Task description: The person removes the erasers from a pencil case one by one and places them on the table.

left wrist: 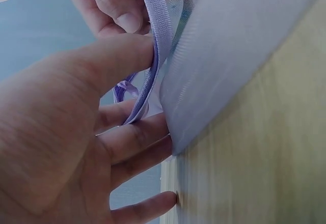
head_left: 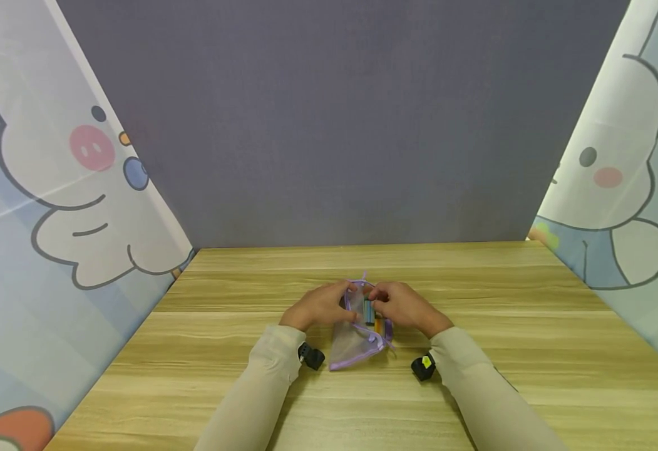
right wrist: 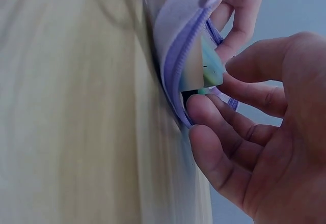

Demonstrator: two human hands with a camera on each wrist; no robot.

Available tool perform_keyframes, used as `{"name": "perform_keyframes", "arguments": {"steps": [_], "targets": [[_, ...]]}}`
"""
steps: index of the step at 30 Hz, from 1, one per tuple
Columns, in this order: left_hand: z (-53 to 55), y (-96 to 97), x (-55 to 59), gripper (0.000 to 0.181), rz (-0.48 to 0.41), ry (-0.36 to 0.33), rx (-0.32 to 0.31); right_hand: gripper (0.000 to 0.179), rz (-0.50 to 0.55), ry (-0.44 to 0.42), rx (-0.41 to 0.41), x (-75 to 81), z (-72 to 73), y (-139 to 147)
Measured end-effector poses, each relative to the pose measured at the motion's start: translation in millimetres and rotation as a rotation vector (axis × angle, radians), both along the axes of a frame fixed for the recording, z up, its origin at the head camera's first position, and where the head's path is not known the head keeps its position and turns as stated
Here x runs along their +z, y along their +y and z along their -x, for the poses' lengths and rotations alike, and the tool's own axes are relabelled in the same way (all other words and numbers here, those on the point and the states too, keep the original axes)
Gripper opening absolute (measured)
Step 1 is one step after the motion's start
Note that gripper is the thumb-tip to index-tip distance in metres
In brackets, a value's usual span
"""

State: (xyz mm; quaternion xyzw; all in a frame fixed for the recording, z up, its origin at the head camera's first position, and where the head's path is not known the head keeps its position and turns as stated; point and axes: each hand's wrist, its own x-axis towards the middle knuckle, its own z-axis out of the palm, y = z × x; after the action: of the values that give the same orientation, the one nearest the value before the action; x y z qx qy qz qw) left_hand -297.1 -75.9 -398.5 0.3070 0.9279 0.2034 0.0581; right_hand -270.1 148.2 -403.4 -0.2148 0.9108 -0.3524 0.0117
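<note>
Works at a broad wooden tabletop [head_left: 193, 388], pale yellow-brown and streaked from side to side, with darker bands between lighter ones. Shows the same grain turned on end in both wrist views, rather blurred. Faces a plain grey panel [head_left: 340, 125] rising at the table's far edge and filling the upper middle of the head view.

Has printed cloth on both flanks. Bears, on the left sheet [head_left: 2, 282], a rounded white cartoon animal with a pink snout against pale blue, plus an orange-red shape low down by the table. Bears, on the right sheet [head_left: 655, 300], another white figure, pink-cheeked and dressed in blue. Looks brightest on that right cloth, close by the panel.

Holds a mesh pouch [head_left: 347, 344] with purple edging near the middle of the tabletop. Grips its rim with the left hand [head_left: 320, 305], thumb and fingers curving onto opposite sides of the open mouth. Reaches to that mouth with the right hand [head_left: 406, 305], pinching a small bluish block [head_left: 369, 312] between thumb and forefinger. Has a yellowish piece [head_left: 379, 326] just beside the block; cannot tell its full shape.

Wears cream sleeves [head_left: 261, 382] on both arms, with a small black device [head_left: 312, 356] at each wrist, marked yellow on the right.
</note>
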Motion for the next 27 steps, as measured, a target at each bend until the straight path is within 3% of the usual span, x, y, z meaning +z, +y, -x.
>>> {"name": "perform_keyframes", "arguments": {"steps": [27], "targets": [[-1.9, 5.9, -0.3, 0.058, 0.079, 0.046, 0.045, 0.025, -0.026, 0.019, 0.020, -3.9, 2.3, -2.6]]}}
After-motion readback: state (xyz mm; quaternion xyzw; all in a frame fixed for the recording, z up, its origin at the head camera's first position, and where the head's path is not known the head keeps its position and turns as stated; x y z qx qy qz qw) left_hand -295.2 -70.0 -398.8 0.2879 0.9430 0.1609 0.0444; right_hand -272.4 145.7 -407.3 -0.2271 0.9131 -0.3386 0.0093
